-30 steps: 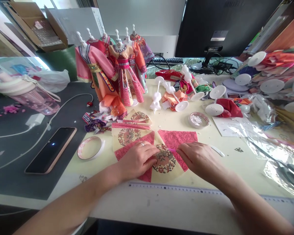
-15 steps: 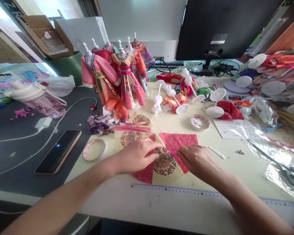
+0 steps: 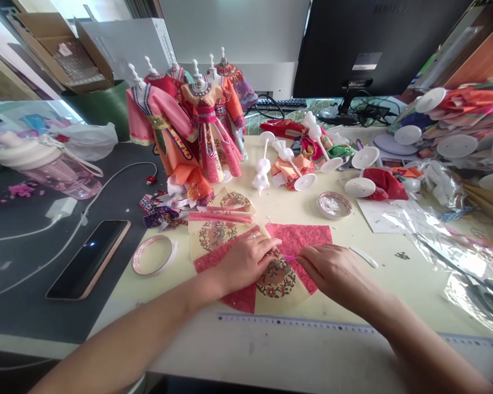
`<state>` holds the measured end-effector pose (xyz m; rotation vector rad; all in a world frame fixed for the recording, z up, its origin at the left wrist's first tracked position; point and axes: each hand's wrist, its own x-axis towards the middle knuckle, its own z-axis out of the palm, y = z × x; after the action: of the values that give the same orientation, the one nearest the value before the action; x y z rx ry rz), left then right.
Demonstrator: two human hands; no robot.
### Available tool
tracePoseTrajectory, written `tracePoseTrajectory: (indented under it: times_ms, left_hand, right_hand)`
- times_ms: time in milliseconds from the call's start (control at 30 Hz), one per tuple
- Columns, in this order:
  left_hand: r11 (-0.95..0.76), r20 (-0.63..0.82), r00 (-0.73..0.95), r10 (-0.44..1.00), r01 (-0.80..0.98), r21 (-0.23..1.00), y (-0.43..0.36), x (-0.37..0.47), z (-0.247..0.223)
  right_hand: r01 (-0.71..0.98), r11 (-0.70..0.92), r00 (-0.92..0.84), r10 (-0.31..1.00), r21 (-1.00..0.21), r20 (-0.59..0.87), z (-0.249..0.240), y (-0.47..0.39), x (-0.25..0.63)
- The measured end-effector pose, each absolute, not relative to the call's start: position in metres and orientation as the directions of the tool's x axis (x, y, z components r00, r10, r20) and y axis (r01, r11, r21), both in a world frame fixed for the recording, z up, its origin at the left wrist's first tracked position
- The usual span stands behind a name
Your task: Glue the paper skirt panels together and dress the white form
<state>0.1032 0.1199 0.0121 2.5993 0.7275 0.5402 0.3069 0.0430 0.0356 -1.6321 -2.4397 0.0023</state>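
Desk (image 3: 394,273): hands (image 3: 246,261) hiding fabric (image 3: 299,238).

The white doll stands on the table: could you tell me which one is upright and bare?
The bare stand just right of the dressed dolls: it stands upright with nothing on it, while the others lie tipped among cloth.

Phone (image 3: 88,259) lies beside tape roll (image 3: 152,255).

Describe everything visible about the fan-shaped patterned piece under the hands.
The fan-shaped piece lies flat on the pale yellow table, just above a ruler. It looks like thin fabric or paper: alternating red floral wedges and cream wedges with a round flower medallion. The left hand presses on its middle; the right hand touches it, pinching something small and pink at the centre.
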Motion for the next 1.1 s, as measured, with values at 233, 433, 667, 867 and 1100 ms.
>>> tracePoseTrajectory:
  times_ms: [233, 433, 667, 867, 1100]
  left_hand:
    - [-0.83, 0.269, 0.809, 0.522, 0.41, 0.377, 0.1177, 0.1043, 0.0075]
    - [-0.829, 0.277, 0.807, 0.521, 0.403, 0.386, 0.1174, 0.1024, 0.004]
    - [-0.828, 0.287, 0.804, 0.521, 0.395, 0.399, 0.1175, 0.1014, 0.0006]
    - [-0.836, 0.298, 0.807, 0.51, 0.384, 0.392, 0.1163, 0.1008, 0.0022]
    - [-0.864, 0.378, 0.792, 0.48, 0.353, 0.358, 0.1159, 0.1016, 0.0017]
  right_hand:
    - [0.917, 0.385, -0.362, 0.914, -0.108, 0.182, 0.0396, 0.0429, 0.3087]
    - [0.911, 0.404, -0.379, 0.901, -0.088, 0.209, 0.0356, 0.0436, 0.3074]
    - [0.908, 0.41, -0.384, 0.898, -0.09, 0.212, 0.0348, 0.0444, 0.3082]
    - [0.913, 0.399, -0.379, 0.906, -0.081, 0.188, 0.0353, 0.0437, 0.3081]
    - [0.914, 0.395, -0.37, 0.905, -0.091, 0.209, 0.0351, 0.043, 0.3083]
